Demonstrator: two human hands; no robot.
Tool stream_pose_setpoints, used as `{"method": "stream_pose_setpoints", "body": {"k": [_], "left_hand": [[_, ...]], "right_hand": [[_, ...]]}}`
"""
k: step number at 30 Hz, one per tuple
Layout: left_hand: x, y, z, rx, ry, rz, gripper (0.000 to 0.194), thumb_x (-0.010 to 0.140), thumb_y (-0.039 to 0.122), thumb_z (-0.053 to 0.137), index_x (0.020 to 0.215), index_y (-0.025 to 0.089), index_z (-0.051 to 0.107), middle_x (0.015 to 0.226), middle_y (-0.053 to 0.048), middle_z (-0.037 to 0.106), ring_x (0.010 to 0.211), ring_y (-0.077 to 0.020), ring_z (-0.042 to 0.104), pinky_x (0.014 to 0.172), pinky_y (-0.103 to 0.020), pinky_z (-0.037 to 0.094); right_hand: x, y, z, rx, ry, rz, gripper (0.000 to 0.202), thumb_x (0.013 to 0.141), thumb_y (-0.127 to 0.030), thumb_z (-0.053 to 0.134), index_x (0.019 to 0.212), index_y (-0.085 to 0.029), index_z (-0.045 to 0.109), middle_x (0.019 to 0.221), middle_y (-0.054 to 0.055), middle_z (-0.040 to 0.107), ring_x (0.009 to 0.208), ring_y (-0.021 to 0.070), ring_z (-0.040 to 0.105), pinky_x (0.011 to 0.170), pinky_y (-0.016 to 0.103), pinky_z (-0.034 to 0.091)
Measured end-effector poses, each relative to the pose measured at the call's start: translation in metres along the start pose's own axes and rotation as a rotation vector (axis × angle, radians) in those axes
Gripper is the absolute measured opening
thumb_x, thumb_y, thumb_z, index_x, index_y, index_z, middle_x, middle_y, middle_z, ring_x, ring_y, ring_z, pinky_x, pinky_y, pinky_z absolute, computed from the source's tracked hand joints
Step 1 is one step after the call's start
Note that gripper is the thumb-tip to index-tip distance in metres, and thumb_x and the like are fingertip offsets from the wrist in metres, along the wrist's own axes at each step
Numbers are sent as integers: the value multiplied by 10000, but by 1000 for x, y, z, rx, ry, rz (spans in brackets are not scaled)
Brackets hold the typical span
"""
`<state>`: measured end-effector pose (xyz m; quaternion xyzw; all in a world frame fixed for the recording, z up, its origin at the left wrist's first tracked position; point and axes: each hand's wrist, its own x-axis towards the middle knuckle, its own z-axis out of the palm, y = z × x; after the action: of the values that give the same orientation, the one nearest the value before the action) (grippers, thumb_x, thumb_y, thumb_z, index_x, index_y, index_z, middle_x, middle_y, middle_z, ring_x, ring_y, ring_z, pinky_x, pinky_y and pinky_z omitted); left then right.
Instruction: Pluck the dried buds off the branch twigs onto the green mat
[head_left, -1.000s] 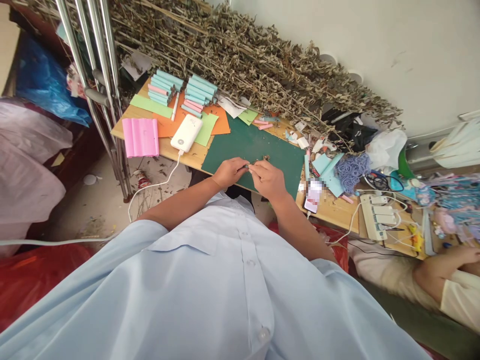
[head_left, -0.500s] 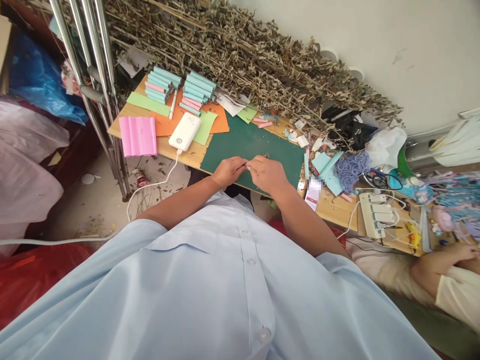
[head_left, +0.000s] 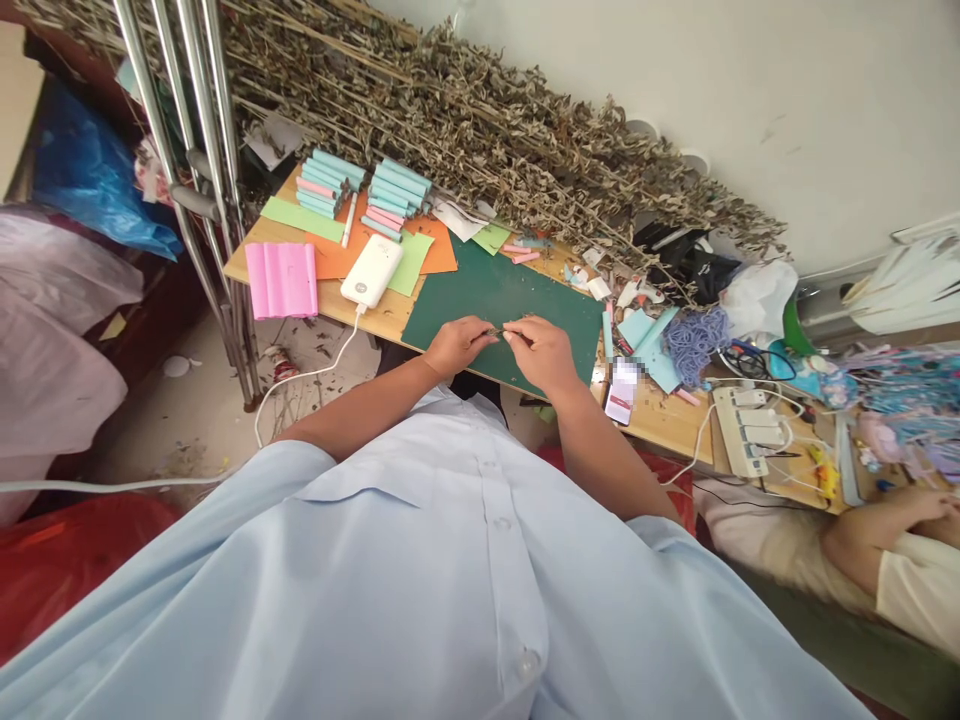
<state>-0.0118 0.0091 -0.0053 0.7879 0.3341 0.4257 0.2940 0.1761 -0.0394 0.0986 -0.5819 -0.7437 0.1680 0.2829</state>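
Head view: our left hand point(head_left: 452, 347) and right hand point(head_left: 543, 354) pinch a dark scrap point(head_left: 499, 333); slack fingertips could drop it off the bench's point(head_left: 334, 298) front edge.

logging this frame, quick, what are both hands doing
Left hand: fingers closed on a small dark bit
Right hand: fingertips pinched at the bit's other end

Craft workspace, type of building unclear | dried plants point(head_left: 480, 130) | rolled paper tubes point(head_left: 397, 187) | cutting mat point(head_left: 517, 295)

The green mat's point(head_left: 480, 283) middle lies open, while piled dried stalks point(head_left: 450, 120) block its far side.
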Motion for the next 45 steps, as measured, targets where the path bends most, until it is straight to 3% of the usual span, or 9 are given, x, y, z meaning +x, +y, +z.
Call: {"method": "stream_pose_setpoints", "body": {"k": [7, 12, 15, 23, 26, 31, 37, 45], "left_hand": [[0, 2, -2, -39, -4, -8, 297, 1066, 424, 610, 1024, 176, 767, 951, -79, 763, 914, -186, 705, 867, -303, 550], [0, 3, -3, -10, -25, -16, 306, 1069, 429, 598, 1019, 180, 770, 940, -79, 766, 902, -187, 702, 853, -300, 549], [1, 3, -3, 2, -36, -15, 297, 1068, 413, 595, 1009, 181, 770, 951, -82, 769, 910, -187, 705, 851, -298, 553], [-1, -2, -2, -13, -29, -8, 295, 1074, 380, 557, 1069, 167, 762, 962, -97, 762, 933, -205, 705, 865, -318, 558], [-1, -2, -3, -43, -45, 10, 303, 1086, 376, 526, 1129, 175, 749, 997, -102, 764, 958, -208, 710, 877, -326, 564], [0, 0, -4, -46, -38, 29, 309, 1091, 389, 525, 1045, 178, 746, 985, -101, 758, 959, -207, 712, 888, -328, 570], [0, -1, -3, -20, -18, 33, 248, 1076, 290, 532, 1054, 173, 749, 997, -100, 757, 969, -202, 711, 895, -322, 573], [-1, -1, -1, -19, -11, 32, 278, 1091, 344, 538, 1046, 178, 757, 991, -95, 762, 960, -196, 715, 892, -313, 573]], "right_hand": [[0, 3, 25, 435, -41, 454, 302, 860, -483, 710, 985, -223, 799, 802, 24, 773, 695, 191, 729, 681, 335, 621], [7, -2, 27, 516, -25, 528, 276, 820, -485, 728, 854, -212, 757, 708, 14, 736, 661, 171, 703, 615, 282, 583], [10, 0, 26, 400, -59, 460, 231, 858, -445, 684, 827, -220, 728, 702, 12, 732, 681, 185, 708, 656, 303, 580], [16, -6, 19, -158, -74, 26, 152, 933, -235, 569, 844, -230, 693, 875, 79, 765, 847, 241, 689, 819, 357, 525], [17, -6, 19, -198, -89, -11, 165, 959, -221, 554, 859, -233, 685, 908, 91, 762, 894, 257, 687, 843, 365, 523], [12, -4, 16, -167, -119, -82, 245, 1035, -266, 493, 953, -227, 721, 1000, 105, 769, 979, 266, 697, 914, 389, 544], [-2, -3, 18, -147, -80, -148, 323, 1073, -322, 460, 1133, -218, 761, 1136, 129, 773, 1079, 270, 705, 967, 395, 569], [4, -10, 22, -100, -11, -33, 255, 1017, -316, 552, 913, -241, 771, 991, 93, 795, 960, 251, 718, 891, 383, 567]]}}
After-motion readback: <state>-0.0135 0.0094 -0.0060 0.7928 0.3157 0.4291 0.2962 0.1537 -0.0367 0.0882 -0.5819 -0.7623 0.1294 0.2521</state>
